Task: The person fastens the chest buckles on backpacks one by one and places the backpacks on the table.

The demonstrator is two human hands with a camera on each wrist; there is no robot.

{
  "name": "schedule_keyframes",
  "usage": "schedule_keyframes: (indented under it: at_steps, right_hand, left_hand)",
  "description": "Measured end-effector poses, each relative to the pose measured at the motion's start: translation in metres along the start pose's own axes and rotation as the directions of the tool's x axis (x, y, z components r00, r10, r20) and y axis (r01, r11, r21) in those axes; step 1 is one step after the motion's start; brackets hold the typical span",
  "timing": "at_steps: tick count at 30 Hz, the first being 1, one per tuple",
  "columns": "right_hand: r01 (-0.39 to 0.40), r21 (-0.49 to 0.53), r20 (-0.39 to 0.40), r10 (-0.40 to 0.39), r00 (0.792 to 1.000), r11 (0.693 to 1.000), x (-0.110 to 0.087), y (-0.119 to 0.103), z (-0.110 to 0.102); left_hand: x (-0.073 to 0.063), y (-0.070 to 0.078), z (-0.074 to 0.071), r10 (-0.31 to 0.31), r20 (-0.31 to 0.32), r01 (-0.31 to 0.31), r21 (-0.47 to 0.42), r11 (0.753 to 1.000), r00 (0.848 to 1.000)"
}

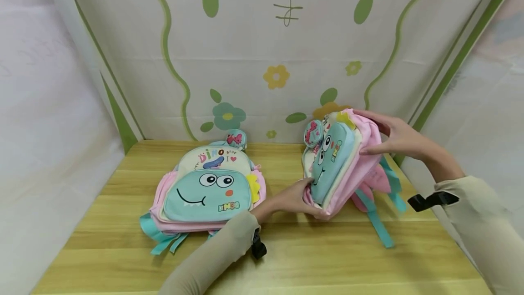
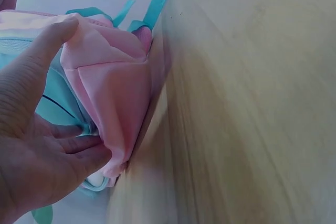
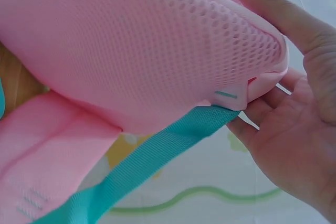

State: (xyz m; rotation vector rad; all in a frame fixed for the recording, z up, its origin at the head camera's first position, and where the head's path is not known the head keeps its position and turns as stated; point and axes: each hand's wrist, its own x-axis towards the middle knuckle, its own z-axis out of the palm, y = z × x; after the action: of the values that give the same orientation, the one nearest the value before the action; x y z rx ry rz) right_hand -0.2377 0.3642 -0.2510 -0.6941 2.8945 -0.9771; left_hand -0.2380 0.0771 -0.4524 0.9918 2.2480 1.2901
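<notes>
Both hands hold a pink, cream and teal dinosaur backpack point(image 1: 333, 160), tilted on its edge at the right of the table. My left hand point(image 1: 296, 199) grips its near lower corner; in the left wrist view, thumb and fingers point(image 2: 79, 153) lie on different sides of the pink fabric. My right hand point(image 1: 397, 135) grips the far upper corner. In the right wrist view, the mesh back panel point(image 3: 142, 51) fills much of the frame, beside the right thumb point(image 3: 273, 6). A teal strap point(image 3: 152, 153) hangs from that corner.
A matching dinosaur backpack point(image 1: 206, 192) lies face up on the left of the wooden table point(image 1: 327, 258), close to my left forearm. Loose teal straps point(image 1: 378, 224) trail from the held backpack. A flower-printed cloth point(image 1: 245, 35) stands behind the table.
</notes>
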Motion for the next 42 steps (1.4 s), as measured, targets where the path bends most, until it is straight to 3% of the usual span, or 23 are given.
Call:
schedule_keyframes:
  at_steps: [6,9,15,19,23,27,31,34,37,42]
  right_hand:
    - [0.041,0.007,-0.001,-0.041,0.999,0.999,0.015,-0.008,0.008]
    - [0.058,0.032,-0.001,-0.058,0.998,0.998,0.021,-0.012,0.012]
    - [0.064,0.043,0.001,-0.064,0.998,0.997,0.031,-0.023,0.02]
    - [0.062,0.021,0.014,-0.062,0.998,0.998,0.036,-0.031,0.025]
    - [0.094,0.046,0.048,-0.096,0.994,0.995,0.043,-0.038,0.03]
    - [0.148,0.086,0.089,-0.156,0.984,0.985,0.053,-0.044,0.037]
    - [0.171,0.065,0.107,-0.177,0.978,0.983,0.061,-0.052,0.047]
    - [0.18,0.065,0.115,-0.187,0.976,0.981,0.066,-0.059,0.055]
    - [0.191,0.068,0.118,-0.198,0.973,0.979,0.07,-0.063,0.063]
    - [0.199,0.032,0.112,-0.201,0.973,0.98,0.072,-0.066,0.07]
  left_hand:
    - [-0.002,-0.004,-0.011,0.08,0.035,-0.079,-0.014,0.997,0.996]
    - [-0.007,0.0,-0.022,0.076,0.056,-0.077,0.02,0.997,0.996]
    - [-0.019,0.02,-0.058,0.028,0.017,-0.03,0.147,0.989,0.999]
    - [-0.024,0.042,-0.084,0.056,-0.039,-0.048,0.181,0.982,0.998]
    - [-0.026,0.064,-0.104,0.157,-0.125,-0.13,0.199,0.971,0.98]
    - [-0.028,0.079,-0.118,0.242,-0.223,-0.193,0.221,0.956,0.944]
    - [-0.028,0.086,-0.127,0.289,-0.296,-0.231,0.216,0.949,0.91]
    - [-0.026,0.085,-0.133,0.307,-0.323,-0.245,0.22,0.944,0.895]
    - [-0.025,0.082,-0.138,0.306,-0.327,-0.249,0.203,0.947,0.894]
    - [-0.025,0.079,-0.144,0.269,-0.31,-0.239,0.133,0.962,0.912]
